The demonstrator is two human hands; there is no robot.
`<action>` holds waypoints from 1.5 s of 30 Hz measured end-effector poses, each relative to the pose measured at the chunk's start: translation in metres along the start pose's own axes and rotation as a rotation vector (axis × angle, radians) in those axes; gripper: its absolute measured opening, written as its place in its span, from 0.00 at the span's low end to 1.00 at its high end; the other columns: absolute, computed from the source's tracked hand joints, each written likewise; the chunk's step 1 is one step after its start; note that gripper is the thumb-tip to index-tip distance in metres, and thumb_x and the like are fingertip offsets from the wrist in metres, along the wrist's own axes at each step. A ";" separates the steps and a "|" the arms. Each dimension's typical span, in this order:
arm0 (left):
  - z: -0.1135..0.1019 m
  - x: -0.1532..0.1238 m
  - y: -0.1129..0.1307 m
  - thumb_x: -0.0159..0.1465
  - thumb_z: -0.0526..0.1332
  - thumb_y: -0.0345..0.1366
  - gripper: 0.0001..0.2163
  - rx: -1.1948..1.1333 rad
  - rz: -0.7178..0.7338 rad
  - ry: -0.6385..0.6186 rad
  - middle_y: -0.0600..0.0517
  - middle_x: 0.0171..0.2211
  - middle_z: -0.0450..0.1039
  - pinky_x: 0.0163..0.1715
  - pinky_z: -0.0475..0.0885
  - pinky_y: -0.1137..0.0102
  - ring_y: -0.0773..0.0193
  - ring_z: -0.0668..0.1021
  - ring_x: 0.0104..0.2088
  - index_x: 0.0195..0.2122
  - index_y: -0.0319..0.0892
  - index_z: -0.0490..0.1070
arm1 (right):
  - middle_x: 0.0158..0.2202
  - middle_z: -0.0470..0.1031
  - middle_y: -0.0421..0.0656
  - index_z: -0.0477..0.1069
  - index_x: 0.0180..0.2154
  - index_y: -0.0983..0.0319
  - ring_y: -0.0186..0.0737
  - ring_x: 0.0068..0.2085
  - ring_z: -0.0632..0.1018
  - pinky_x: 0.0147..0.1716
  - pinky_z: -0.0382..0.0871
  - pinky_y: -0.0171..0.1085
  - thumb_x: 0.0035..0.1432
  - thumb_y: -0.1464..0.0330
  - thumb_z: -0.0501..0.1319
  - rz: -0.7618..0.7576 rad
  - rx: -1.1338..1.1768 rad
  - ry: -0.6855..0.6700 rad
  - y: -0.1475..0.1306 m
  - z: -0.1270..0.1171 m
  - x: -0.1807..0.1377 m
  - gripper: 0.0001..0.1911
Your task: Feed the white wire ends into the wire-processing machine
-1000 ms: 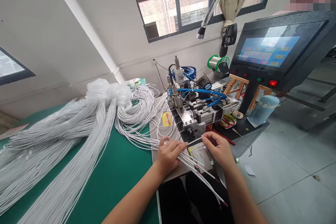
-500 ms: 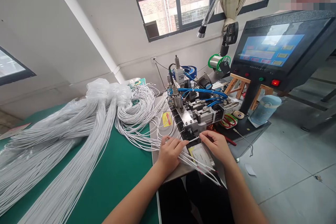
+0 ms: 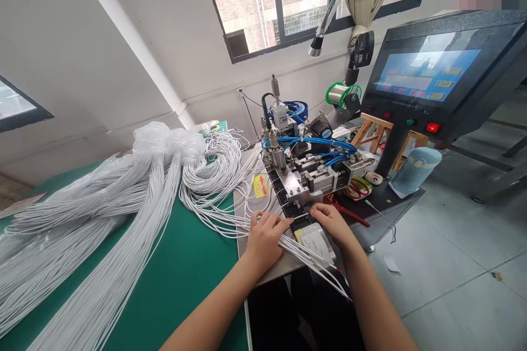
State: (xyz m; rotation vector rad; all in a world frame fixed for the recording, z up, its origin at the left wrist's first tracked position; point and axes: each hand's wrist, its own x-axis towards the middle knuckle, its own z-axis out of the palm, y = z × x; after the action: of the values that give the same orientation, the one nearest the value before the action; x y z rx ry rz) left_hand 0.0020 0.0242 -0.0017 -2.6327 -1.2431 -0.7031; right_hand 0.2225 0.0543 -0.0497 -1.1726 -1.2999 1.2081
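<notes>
Both hands have crept forward since the earlier frames, so the single wire now reaches the front of the small machine [image 3: 304, 175]. The right hand [image 3: 334, 225] pinches one white wire [image 3: 302, 217] between thumb and forefinger, its tip just at the machine's clamp block. The left hand [image 3: 263, 238] lies curled over a fan of loose wires [image 3: 317, 260], pressing them down on the metal plate [image 3: 247, 241]; their ends hang past the plate's near edge toward the person.

The held wire is thin and limp, so a slight sideways drift of the pinch would probably let it bend or miss the slot. If the left hand lifts, the fanned wires may slide off the near edge. Fingertips sit close to the clamp, a pinching risk. Room is tight ahead of the grip, open to the right over the floor, and crowded left by wire bundles [image 3: 123, 214] on the green mat [image 3: 193, 274].
</notes>
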 end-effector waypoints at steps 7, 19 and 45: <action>0.003 -0.001 -0.003 0.60 0.57 0.27 0.17 -0.035 0.012 0.029 0.50 0.36 0.73 0.48 0.59 0.58 0.58 0.72 0.40 0.47 0.49 0.74 | 0.18 0.56 0.34 0.59 0.19 0.60 0.31 0.21 0.58 0.22 0.50 0.32 0.48 0.57 0.59 0.102 0.089 -0.003 0.005 0.006 -0.001 0.17; 0.003 0.000 -0.004 0.60 0.57 0.26 0.15 -0.055 -0.002 0.061 0.50 0.46 0.74 0.51 0.60 0.56 0.55 0.72 0.49 0.46 0.46 0.73 | 0.24 0.67 0.39 0.71 0.26 0.62 0.36 0.26 0.66 0.26 0.59 0.34 0.58 0.51 0.58 -0.047 -0.281 0.045 -0.044 -0.033 -0.052 0.21; -0.007 0.001 0.001 0.69 0.54 0.33 0.09 -0.123 0.105 0.189 0.55 0.33 0.76 0.51 0.57 0.63 0.67 0.76 0.34 0.38 0.46 0.74 | 0.30 0.75 0.43 0.75 0.32 0.62 0.41 0.31 0.74 0.32 0.67 0.36 0.57 0.55 0.61 -0.073 -0.222 0.087 -0.050 -0.014 -0.060 0.16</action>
State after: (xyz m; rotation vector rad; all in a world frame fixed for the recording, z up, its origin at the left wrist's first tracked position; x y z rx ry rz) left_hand 0.0003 0.0220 0.0050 -2.6292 -1.0335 -1.0121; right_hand 0.2388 -0.0065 -0.0015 -1.3090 -1.4251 0.9675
